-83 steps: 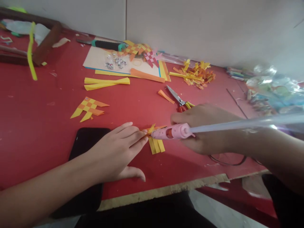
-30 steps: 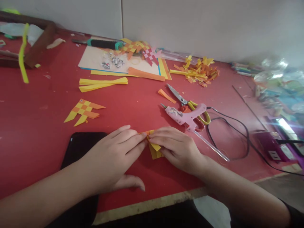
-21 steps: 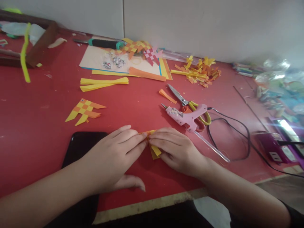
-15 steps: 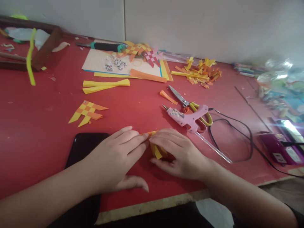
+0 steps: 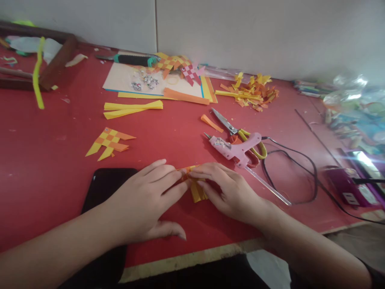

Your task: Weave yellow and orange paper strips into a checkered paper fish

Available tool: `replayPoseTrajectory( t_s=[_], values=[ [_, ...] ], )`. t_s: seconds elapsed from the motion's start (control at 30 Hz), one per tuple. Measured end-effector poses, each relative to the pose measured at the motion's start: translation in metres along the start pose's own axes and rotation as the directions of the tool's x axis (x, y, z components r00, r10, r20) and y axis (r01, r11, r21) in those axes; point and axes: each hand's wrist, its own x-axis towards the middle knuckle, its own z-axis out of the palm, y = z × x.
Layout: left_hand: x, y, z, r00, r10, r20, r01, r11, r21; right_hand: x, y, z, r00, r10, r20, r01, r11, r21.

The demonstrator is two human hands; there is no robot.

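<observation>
Orange and yellow paper strips, partly woven together, lie on the red table between my hands. My left hand rests on the left side of the weave, fingers stretched out and thumb apart. From the right, my right hand pinches the strips near the top of the weave; its fingers cover part of the paper. The yellow ends hang toward me below the fingertips. Left of my hands lies a finished woven paper fish in orange and yellow. A black phone sits partly under my left forearm.
A pink glue gun with a cord rests on scissors at the right. Yellow strips, paper sheets and a heap of paper scraps lie farther back. A purple device stands at far right.
My right thumb has moved up and in toward the fingers, closing on the strips. The yellow ends show more fully now. My left hand has stayed nearly still.
</observation>
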Motion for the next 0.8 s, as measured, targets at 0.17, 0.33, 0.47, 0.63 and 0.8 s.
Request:
replayPoseTrajectory(
  t_s=[0.17, 0.33, 0.47, 0.63, 0.8],
  values=[
    [0.0021, -0.0002, 0.0010, 0.999, -0.004, 0.039, 0.004, 1.000, 0.006, 0.0001, 0.0009, 0.0033, 0.999, 0.047, -0.014, -0.047, 0.999, 0.000],
    [0.0022, -0.0001, 0.0013, 0.999, -0.010, 0.051, 0.009, 1.000, 0.016, 0.0000, 0.0003, 0.0025, 0.999, 0.044, -0.021, -0.044, 0.999, -0.005],
    [0.0017, 0.0000, 0.0010, 0.999, -0.008, 0.052, 0.007, 1.000, 0.015, 0.0000, 0.0003, 0.0039, 0.999, 0.047, -0.025, -0.047, 0.999, -0.008],
    [0.0020, -0.0002, 0.0000, 0.999, -0.007, 0.051, 0.006, 1.000, 0.007, -0.0001, 0.0009, 0.0060, 0.999, 0.018, -0.034, -0.019, 1.000, -0.018],
    [0.0012, -0.0013, 0.0007, 0.999, 0.005, 0.038, -0.006, 1.000, 0.026, -0.0012, 0.0035, 0.0050, 0.999, -0.051, -0.009, 0.050, 0.997, -0.050]
  ],
)
